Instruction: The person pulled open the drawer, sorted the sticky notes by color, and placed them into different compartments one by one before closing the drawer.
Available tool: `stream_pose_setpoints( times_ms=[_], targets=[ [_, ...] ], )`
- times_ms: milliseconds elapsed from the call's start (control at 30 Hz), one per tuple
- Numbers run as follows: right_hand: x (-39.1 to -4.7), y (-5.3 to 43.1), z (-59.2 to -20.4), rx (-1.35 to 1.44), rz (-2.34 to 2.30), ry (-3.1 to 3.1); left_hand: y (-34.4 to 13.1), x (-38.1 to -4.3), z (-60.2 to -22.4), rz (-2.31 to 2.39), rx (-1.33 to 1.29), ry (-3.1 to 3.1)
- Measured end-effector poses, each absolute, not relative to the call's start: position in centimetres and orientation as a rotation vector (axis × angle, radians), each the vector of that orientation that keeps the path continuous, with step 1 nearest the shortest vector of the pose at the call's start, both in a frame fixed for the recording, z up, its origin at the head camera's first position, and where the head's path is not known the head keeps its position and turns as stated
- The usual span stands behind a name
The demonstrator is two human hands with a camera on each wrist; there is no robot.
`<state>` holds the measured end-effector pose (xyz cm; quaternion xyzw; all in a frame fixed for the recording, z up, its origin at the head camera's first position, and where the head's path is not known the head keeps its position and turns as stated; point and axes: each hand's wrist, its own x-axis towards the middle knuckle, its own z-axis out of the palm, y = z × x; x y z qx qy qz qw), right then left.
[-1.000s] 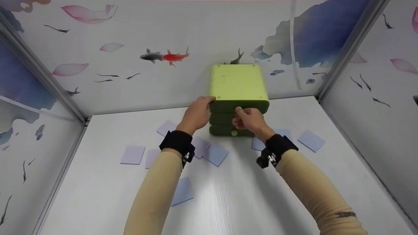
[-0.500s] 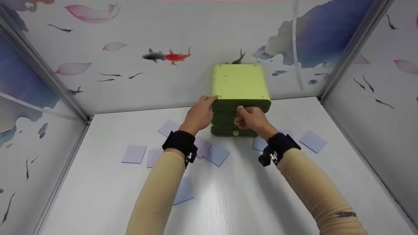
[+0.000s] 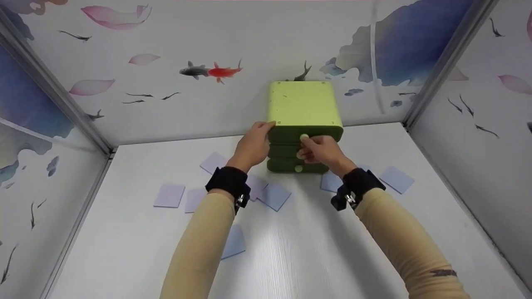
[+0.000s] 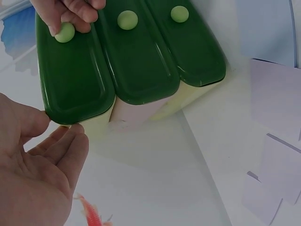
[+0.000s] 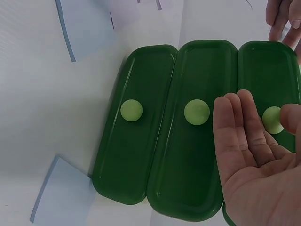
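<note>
A small drawer cabinet point(image 3: 303, 104) with a lime-green top and three dark green drawer fronts stands against the back wall. Each front carries a round light green knob. My left hand point(image 3: 252, 144) holds the cabinet's upper left corner, thumb and fingertips at the edge of the top drawer point(image 4: 77, 80). With thumb and fingers my right hand point(image 3: 322, 151) pinches the top drawer's knob point(image 4: 65, 33). The middle knob point(image 5: 197, 112) lies right by those fingers, and the bottom knob point(image 5: 131, 110) is untouched. All three drawers sit flush in the cabinet.
Several thin square cards lie on the white table point(image 3: 286, 257): a lilac card point(image 3: 169, 196) at left, a blue card point(image 3: 275, 197) in front of the cabinet, another blue card point(image 3: 397, 179) at right. Printed wall panels point(image 3: 145, 112) enclose the table's back and sides.
</note>
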<state>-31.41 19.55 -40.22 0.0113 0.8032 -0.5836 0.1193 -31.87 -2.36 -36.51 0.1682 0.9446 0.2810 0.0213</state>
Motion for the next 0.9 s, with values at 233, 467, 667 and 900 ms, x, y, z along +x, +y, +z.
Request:
stream_pose_setpoints(
  times_ms=[233,467,667,900],
  targets=[
    [-31.2,20.1,-40.0,0.011,-1.69,2.384,-2.3,-31.8,-36.4,0.857,0.53,2.932],
    [-31.4,19.6,-40.4,0.028,-1.685,2.394,-1.9,-31.7,-36.9,0.876,0.522,2.918],
    [-31.7,18.7,-40.8,0.044,-1.691,2.423,-1.7,-32.0,-37.6,0.918,0.519,2.879],
    [-32.1,18.6,-40.8,0.037,-1.766,2.394,-1.9,-32.4,-37.5,0.954,0.55,2.897]
  ],
)
